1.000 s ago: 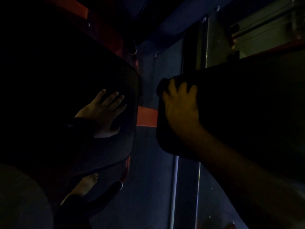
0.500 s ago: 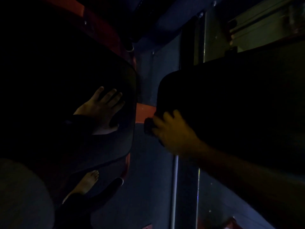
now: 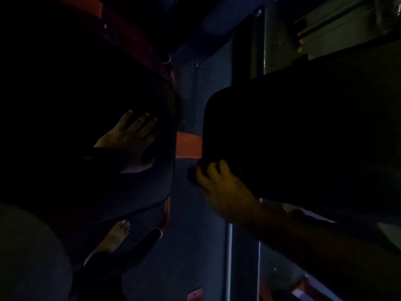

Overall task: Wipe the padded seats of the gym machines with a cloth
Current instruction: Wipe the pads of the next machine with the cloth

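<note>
The room is very dim: a dark blue floor [image 3: 195, 246] runs from twelve to six o'clock between two black pads, with an orange frame bar [image 3: 187, 146] bridging the gap at the centre. The left padded seat [image 3: 86, 94] fills nine o'clock and the right padded seat [image 3: 303, 127] fills two to three.

My left hand [image 3: 130, 137] lies flat on the left seat near its inner edge, fingers straight and slightly spread, bracing. My right hand [image 3: 221, 187] is at the seven o'clock corner of the right seat, fingers curled over a dark wad that I take for the cloth [image 3: 192, 173]. It is too dark to say how much of it touches the vinyl.

I judge the step in hand is wiping that corner and rim. To do it well, I would roll the cloth round the edge and then sweep toward three o'clock in overlapping passes.

There is open room over the right pad's face. The gap is tight, with the bar just beside the cloth, a metal rail [image 3: 229, 257] at six and a bare foot [image 3: 118, 233] at seven.
</note>
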Available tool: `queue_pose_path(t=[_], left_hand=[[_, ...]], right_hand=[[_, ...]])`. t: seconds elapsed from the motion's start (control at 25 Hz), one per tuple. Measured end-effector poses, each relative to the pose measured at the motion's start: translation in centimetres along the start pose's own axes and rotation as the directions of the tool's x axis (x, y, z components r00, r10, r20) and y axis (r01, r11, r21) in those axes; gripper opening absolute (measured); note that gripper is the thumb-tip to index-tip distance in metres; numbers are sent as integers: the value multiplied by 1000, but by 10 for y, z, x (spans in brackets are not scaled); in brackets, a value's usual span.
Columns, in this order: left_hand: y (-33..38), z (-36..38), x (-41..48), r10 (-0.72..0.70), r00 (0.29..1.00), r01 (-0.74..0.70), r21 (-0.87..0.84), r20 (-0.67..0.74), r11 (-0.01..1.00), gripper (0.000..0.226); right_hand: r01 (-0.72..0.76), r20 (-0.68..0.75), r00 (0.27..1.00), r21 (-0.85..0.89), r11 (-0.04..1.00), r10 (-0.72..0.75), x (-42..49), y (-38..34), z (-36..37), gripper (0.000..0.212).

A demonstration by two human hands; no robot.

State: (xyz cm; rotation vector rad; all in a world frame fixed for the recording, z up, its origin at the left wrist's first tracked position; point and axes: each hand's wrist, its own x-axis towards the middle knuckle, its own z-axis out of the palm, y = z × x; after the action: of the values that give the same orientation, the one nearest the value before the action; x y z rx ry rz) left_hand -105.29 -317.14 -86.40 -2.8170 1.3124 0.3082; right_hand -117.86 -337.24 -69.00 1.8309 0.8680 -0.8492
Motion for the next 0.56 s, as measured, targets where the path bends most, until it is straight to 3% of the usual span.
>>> queue_pose_path(t=[0.08, 0.2, 0.28, 0.32, 0.36, 0.4, 0.48, 0.52, 0.56], left_hand=[[1, 1, -1, -5, 1000, 5, -3, 2, 1000, 93], [0, 1, 0, 8, 1000, -8, -20, -2, 1000, 93], [0, 0, -1, -4, 1000, 4, -17, -5, 1000, 93], [0, -2, 0, -4, 1000, 4, -16, -1, 1000, 92], [0, -3, 0, -3, 1000, 3, -21, 12, 1000, 92], [0, -3, 0, -2, 1000, 3, -23, 27, 1000, 92], [1, -1, 0, -8, 999, 9, -13, 37, 1000, 92], [1, 0, 0, -13, 999, 13, -18, 34, 1000, 92], [1, -2, 0, -15, 999, 16, -29, 29, 999, 92]], right_hand=[[74, 23, 997, 36, 997, -75, -5, 8, 2, 44], [-233, 36, 972, 196, 952, 231, 12, 58, -15, 48], [-116, -1, 993, 31, 993, 116, 11, 39, -8, 48], [7, 15, 1000, -9, 1000, -7, 7, 31, -8, 48], [30, 33, 999, 16, 999, -31, 6, 36, -6, 47], [-47, 43, 998, 39, 998, 45, 10, 54, -4, 47], [-375, 4, 926, 148, 915, 379, 26, 101, -18, 50], [-466, -1, 882, 145, 873, 471, 34, 109, -20, 54], [-456, -23, 888, 87, 886, 459, 37, 104, -19, 57]])
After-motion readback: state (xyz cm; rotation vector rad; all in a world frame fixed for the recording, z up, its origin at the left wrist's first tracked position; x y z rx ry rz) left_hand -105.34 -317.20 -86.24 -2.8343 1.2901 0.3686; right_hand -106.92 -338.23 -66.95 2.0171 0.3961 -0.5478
